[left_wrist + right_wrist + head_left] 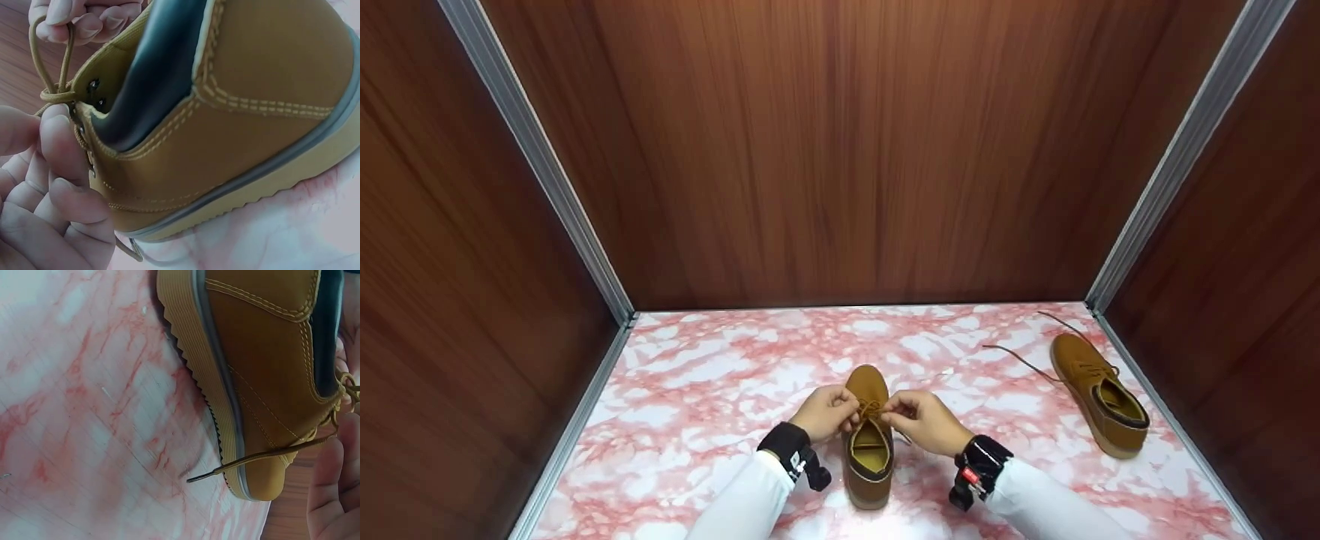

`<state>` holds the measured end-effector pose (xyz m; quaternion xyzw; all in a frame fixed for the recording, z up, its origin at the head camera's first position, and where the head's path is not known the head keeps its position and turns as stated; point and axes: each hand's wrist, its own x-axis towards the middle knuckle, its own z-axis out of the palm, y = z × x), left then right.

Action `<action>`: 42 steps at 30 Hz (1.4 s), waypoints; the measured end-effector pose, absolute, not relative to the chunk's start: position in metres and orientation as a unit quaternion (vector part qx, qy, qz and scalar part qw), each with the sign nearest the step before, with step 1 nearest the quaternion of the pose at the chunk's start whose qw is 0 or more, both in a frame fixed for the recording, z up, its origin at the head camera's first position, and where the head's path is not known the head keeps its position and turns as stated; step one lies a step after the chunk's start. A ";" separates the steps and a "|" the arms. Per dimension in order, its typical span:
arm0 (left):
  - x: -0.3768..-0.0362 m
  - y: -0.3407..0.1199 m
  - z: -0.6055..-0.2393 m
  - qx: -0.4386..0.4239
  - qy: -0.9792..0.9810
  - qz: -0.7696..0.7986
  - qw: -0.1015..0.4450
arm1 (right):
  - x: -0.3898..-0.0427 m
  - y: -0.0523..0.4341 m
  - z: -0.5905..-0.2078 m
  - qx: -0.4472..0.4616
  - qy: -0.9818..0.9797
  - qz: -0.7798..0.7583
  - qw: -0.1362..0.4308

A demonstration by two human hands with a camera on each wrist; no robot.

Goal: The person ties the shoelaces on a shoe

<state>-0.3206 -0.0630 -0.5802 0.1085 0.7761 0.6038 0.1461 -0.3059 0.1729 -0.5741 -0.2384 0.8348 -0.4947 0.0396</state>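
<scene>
Two tan shoes stand on the pink-and-white marbled counter [697,390], and two hands are at work on one of them. The near shoe [869,439] sits between the two grips, toe pointing away from the person, its laces [871,409] gathered at the top of the tongue. The left hand [826,412] has its fingers curled in against the lace knot from the shoe's left side; the left wrist view shows a fingertip [59,140] pressed by the eyelets, though whether it pinches the lace there is hard to tell. The right hand [924,421] pinches a lace loop [50,56] tightly between curled fingers, just above the eyelets and touching the knot. One loose lace end [247,461] trails down the shoe's outer side, its tip near the counter.

This shoe is tan nubuck-like leather with pale double stitching, a dark padded collar, a grey band above a cream ridged sole, and matching tan laces through small metal eyelets.

The second shoe [1099,394] lies well apart to the right of the right grip, near the aluminium corner rail [1170,172], its two laces undone and spread out on the counter. Three dark wood-grain walls [840,150] enclose the counter. Each wrist wears one black strap with a camera, over white sleeves.
</scene>
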 end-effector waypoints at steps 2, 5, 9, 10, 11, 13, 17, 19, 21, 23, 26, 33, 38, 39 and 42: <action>-0.321 -0.065 -0.580 0.106 0.775 0.606 0.145 | -0.306 0.173 -0.573 -0.231 0.837 -0.496 0.032; -0.321 -0.068 -0.579 0.110 0.784 0.597 0.133 | -0.307 0.173 -0.571 -0.217 0.838 -0.500 0.028; -0.322 -0.073 -0.579 0.115 0.795 0.583 0.120 | -0.309 0.174 -0.570 -0.194 0.836 -0.512 0.029; -0.322 -0.074 -0.579 0.115 0.797 0.580 0.118 | -0.310 0.175 -0.570 -0.189 0.837 -0.514 0.027; -0.322 -0.075 -0.579 0.115 0.799 0.578 0.116 | -0.310 0.175 -0.571 -0.186 0.836 -0.515 0.024; -0.323 -0.077 -0.579 0.117 0.801 0.576 0.114 | -0.311 0.177 -0.571 -0.180 0.838 -0.515 0.020; -0.324 -0.080 -0.579 0.118 0.801 0.576 0.112 | -0.314 0.180 -0.572 -0.171 0.840 -0.515 0.014; -0.324 -0.082 -0.579 0.117 0.802 0.574 0.114 | -0.316 0.181 -0.572 -0.165 0.843 -0.512 0.008; -0.324 -0.084 -0.579 0.117 0.805 0.570 0.115 | -0.316 0.182 -0.572 -0.156 0.848 -0.507 0.003; -0.324 -0.086 -0.579 0.115 0.808 0.566 0.115 | -0.317 0.183 -0.572 -0.147 0.850 -0.506 0.001; -0.324 -0.088 -0.579 0.114 0.814 0.559 0.111 | -0.317 0.184 -0.572 -0.135 0.853 -0.505 0.003; -0.324 -0.094 -0.579 0.116 0.825 0.544 0.104 | -0.319 0.186 -0.573 -0.108 0.854 -0.508 -0.003; -0.324 -0.099 -0.581 0.119 0.832 0.534 0.094 | -0.320 0.190 -0.574 -0.088 0.854 -0.513 0.003; -0.324 -0.099 -0.581 0.118 0.833 0.532 0.093 | -0.320 0.191 -0.575 -0.086 0.854 -0.512 0.003; -0.324 -0.102 -0.582 0.120 0.840 0.522 0.090 | -0.321 0.192 -0.576 -0.076 0.856 -0.511 0.002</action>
